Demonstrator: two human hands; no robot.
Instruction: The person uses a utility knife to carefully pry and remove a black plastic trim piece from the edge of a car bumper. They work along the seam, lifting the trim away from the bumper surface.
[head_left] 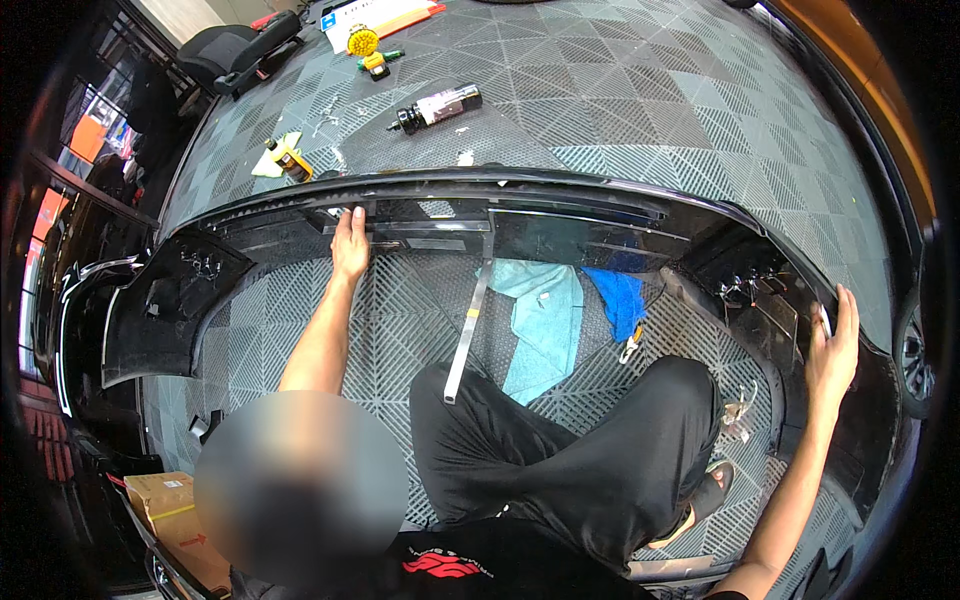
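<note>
Arching across mid-frame, black bumper [600,232]: probably light, flexible, slick, easily scratched; best held by rim. Left hand [350,243], upper left-centre, and right hand [833,350], right side, touch it, fingers extended; grip closure: cannot tell.

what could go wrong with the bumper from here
The black bumper cover might shift or tip: the left hand is left of its middle and the right hand at its right end, leaving its left end without a hand. If it slides away, it could knock the yellow-and-black bottle just beyond. The metal strip could press on the nearby knee.
</note>
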